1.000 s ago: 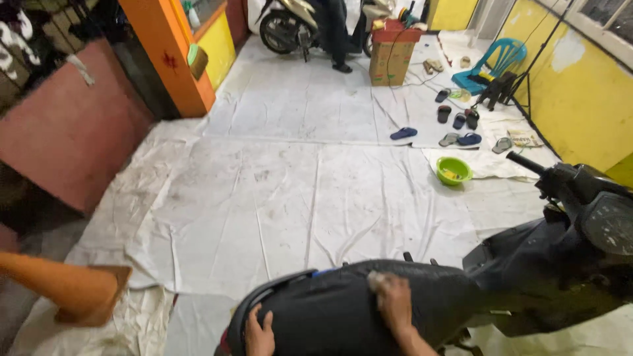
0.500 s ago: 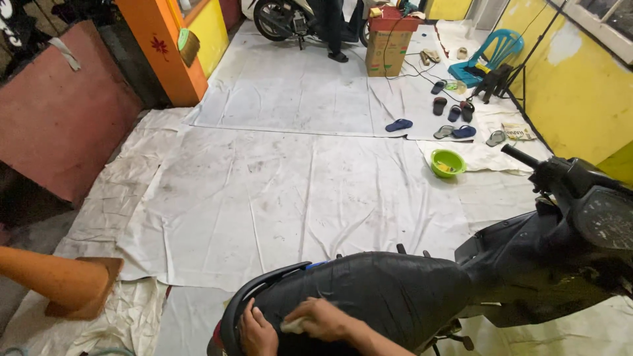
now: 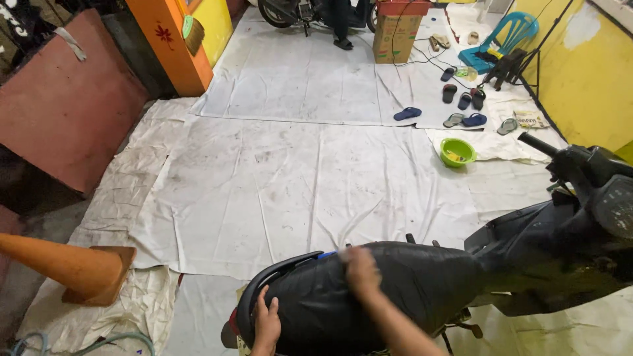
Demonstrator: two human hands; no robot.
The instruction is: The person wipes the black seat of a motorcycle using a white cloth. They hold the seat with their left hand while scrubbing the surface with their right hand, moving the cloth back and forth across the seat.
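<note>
A black scooter seat [image 3: 369, 290] fills the lower frame. The left hand [image 3: 266, 324] lies flat and open on its rear; the right hand [image 3: 359, 269], blurred, presses its top, grip unclear. A tall brown cardboard box [image 3: 395, 36] stands far behind, a green bowl [image 3: 457, 152] nearer.

Single view, head-mounted, angled steeply downward and forward from standing height. Nearest, at the bottom edge: the black scooter seat [image 3: 369, 296], with the left hand [image 3: 266, 324] and right hand [image 3: 361, 270] on it. The view faces across the white floor sheets [image 3: 277, 191] toward the far yellow wall [image 3: 580, 59]. No second view available for overlap.
</note>
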